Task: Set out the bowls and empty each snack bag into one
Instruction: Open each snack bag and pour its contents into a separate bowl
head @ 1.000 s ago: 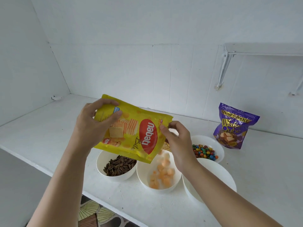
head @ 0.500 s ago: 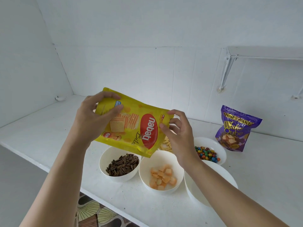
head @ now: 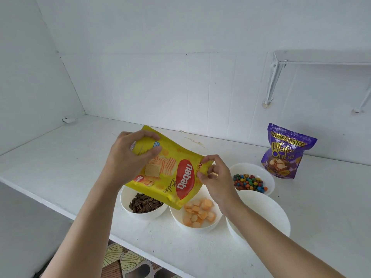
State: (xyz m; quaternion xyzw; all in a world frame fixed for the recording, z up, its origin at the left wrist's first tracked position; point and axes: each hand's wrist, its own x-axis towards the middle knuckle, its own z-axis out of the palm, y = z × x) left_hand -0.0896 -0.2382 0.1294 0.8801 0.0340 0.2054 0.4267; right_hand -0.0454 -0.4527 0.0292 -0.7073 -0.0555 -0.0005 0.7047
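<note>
seed bowl rim partly behind yellow bag, empty bowl behind right forearm

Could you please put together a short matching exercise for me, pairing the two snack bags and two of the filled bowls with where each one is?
Things:
1. yellow bag
2. purple bag
3. seed bowl
4. candy bowl

Places:
A. standing on the counter by the back wall
B. leftmost of the bowls
C. held up by the left hand and right hand
D. the bowl nearest the purple bag

Pairs: 1-C, 2-A, 3-B, 4-D.
</note>
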